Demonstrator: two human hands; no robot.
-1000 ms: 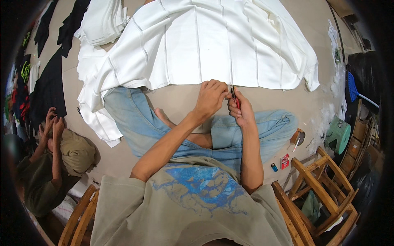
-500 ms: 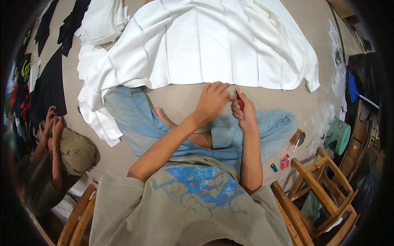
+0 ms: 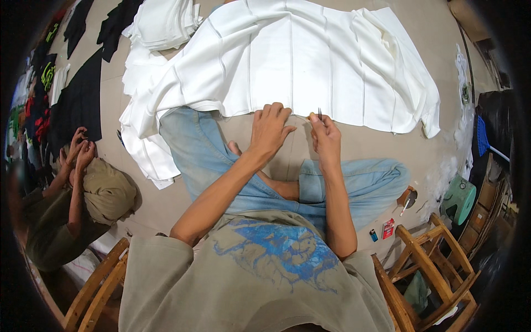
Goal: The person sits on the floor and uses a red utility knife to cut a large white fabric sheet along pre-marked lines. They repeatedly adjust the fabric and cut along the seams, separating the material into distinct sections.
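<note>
Left hand (image 3: 269, 130): fingers loosely spread at near edge of white cloth (image 3: 271, 66), shifted left along it from one second ago | Right hand (image 3: 325, 135): closed round small snips (image 3: 319, 113) | Hands: wider apart than before | Cloth: spread on floor (image 3: 157, 213) beyond bent legs (image 3: 202, 155)

Your cloth (image 3: 310, 66): white, grey seam lines. Your jeans (image 3: 362, 180): faded light blue. Your shirt (image 3: 221, 296): khaki, blue front print. Floor (image 3: 144, 207) beige, plastic stool (image 3: 458, 200) green.

Garment workshop, with seamed white cloth (image 3: 310, 66) and stacked fabric (image 3: 165, 25).
</note>
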